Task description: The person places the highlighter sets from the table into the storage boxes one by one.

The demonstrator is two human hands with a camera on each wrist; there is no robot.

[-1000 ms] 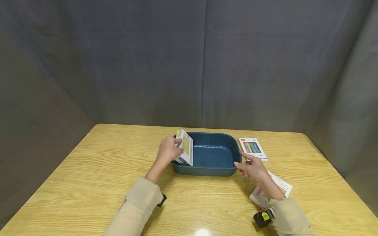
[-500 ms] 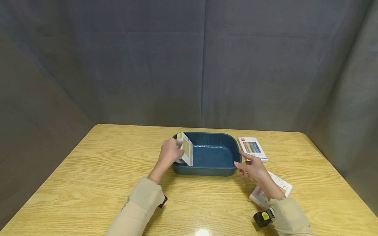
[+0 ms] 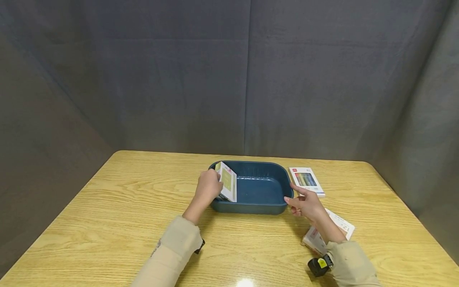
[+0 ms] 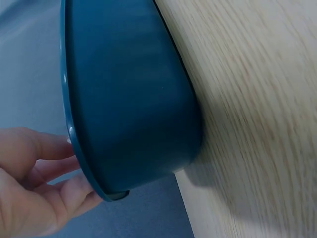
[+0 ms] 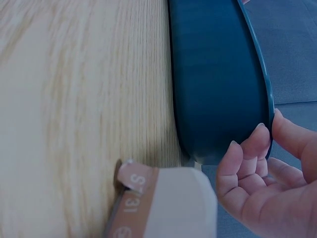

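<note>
A dark blue-green plastic basin [image 3: 263, 187] stands on the wooden table. A white box with a yellow-green panel [image 3: 228, 181] leans inside its left end, upright but tilted. My left hand [image 3: 209, 184] reaches over the left rim and grips the box at its left side, the fingertips partly hidden. The left wrist view shows the left fingers [image 4: 54, 148] bent over the basin's rim, with the box out of sight behind the wall. At the right end, my right hand [image 3: 306, 203] pinches the rim between thumb and fingers; several right fingers [image 5: 250, 153] curl against the outer wall.
A flat white box picturing a row of coloured sticks [image 3: 306, 181] lies right of the basin. Another white and brown box [image 3: 342, 223] lies under the right forearm, close to the right hand in the right wrist view. A grey curtain [image 3: 229, 79] hangs behind the table.
The left hand and the box have shifted slightly right and down in the basin, and the box's tilt has changed a little. The right hand and the other boxes have stayed put.
</note>
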